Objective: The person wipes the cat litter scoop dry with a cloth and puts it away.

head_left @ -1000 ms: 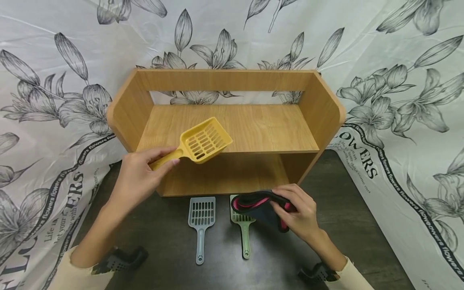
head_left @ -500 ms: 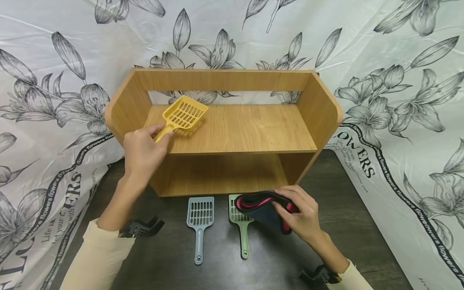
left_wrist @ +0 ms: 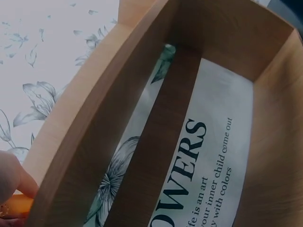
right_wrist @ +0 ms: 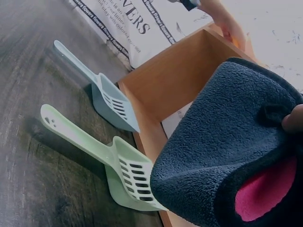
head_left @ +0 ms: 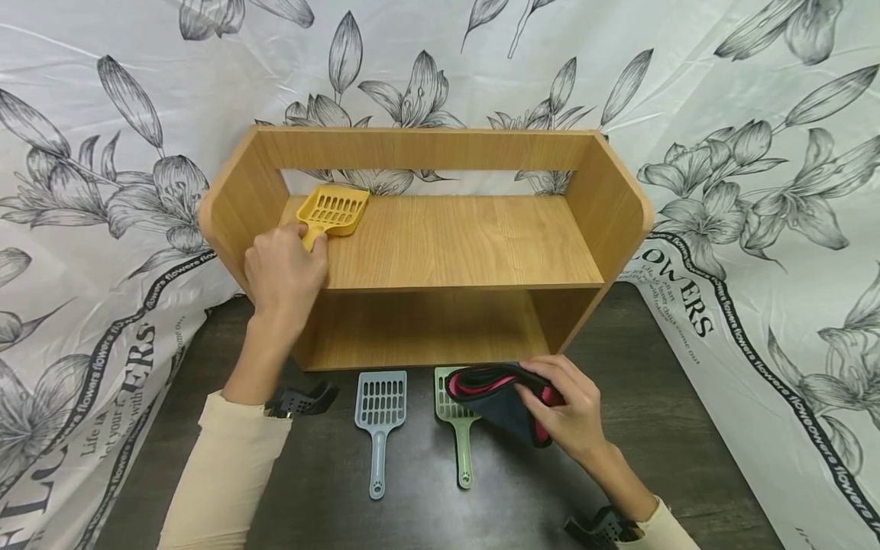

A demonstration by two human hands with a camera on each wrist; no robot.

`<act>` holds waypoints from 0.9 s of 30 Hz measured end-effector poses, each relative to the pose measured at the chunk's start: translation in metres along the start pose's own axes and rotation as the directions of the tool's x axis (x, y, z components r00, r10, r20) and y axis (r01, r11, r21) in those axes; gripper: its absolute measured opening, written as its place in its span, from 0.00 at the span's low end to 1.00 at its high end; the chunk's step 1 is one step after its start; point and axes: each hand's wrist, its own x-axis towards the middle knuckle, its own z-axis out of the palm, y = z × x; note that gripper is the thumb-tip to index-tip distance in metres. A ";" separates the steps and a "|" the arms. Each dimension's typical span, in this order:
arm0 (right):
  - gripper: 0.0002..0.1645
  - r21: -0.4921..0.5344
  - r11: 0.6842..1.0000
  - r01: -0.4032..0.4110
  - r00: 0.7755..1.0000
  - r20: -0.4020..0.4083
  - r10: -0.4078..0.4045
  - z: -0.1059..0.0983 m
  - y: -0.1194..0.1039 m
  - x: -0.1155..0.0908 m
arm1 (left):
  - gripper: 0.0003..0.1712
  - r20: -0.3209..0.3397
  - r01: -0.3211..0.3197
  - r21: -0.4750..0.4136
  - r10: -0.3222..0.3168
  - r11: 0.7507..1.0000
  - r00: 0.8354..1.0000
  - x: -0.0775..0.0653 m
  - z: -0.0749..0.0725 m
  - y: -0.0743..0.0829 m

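Observation:
My left hand (head_left: 285,267) pinches the handle of a yellow slotted litter scoop (head_left: 333,210), whose head lies over the left part of the wooden shelf's upper board (head_left: 440,244). In the left wrist view only a bit of the orange-yellow handle (left_wrist: 18,204) shows beside my fingers. My right hand (head_left: 567,401) grips a folded dark blue cloth (right_wrist: 227,132) with black edging and a pink inner side. The cloth hangs over the table and partly covers the head of a green litter scoop (head_left: 462,435). To its left lies a blue-grey litter scoop (head_left: 380,420).
The two-tier wooden shelf (head_left: 426,149) stands at the back of the dark table (head_left: 330,496), with raised side panels and an open lower bay (head_left: 426,328). Behind it and along both sides hangs a white flower-printed sheet (head_left: 756,191).
My left hand has carried the yellow scoop left and back, from in front of the shelf to over its upper board at the left. The right hand with the cloth stays nearly still.

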 end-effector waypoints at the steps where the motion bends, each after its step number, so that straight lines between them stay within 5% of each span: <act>1: 0.16 0.000 1.000 -0.003 1.000 0.002 0.003 0.000 0.000 -0.001 | 0.19 0.002 0.014 0.010 -0.014 1.000 1.000 0.001 0.001 0.001; 13: 0.15 0.008 1.000 -0.027 1.000 0.011 0.027 0.006 0.002 -0.006 | 0.25 -0.001 0.058 0.053 -0.058 0.997 0.998 0.002 0.014 0.003; 22: 0.14 -0.004 0.999 -0.040 0.999 0.013 0.040 0.007 0.003 -0.010 | 0.33 0.021 0.055 0.029 -0.056 0.998 0.998 -0.002 0.008 0.003; 27: 0.14 -0.003 0.999 -0.042 0.999 0.012 0.042 0.007 0.004 -0.010 | 0.39 -0.029 0.010 0.033 -0.010 0.999 1.000 -0.009 0.000 0.000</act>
